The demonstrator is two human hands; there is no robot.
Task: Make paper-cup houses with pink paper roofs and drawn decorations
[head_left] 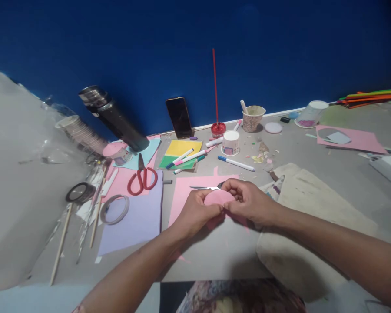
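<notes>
My left hand [195, 213] and my right hand [250, 202] meet over the floor, both pinching a small round pink paper piece [217, 198] between their fingers. Small metal scissors [205, 188] point left from my right hand; whether they are held or lying on the paper I cannot tell. Below lies a pink paper sheet [185, 193]. Red-handled scissors [142, 179] rest to the left on a lilac sheet [137, 221].
Tape rolls [114, 209], wooden sticks [61, 245], markers [236, 163], paper cups [230, 142], a phone [179, 117] against the blue wall, a dark flask [112, 117], a red stick in a red lid [217, 128], a cloth bag [313, 204] at right, more pink paper [361, 140].
</notes>
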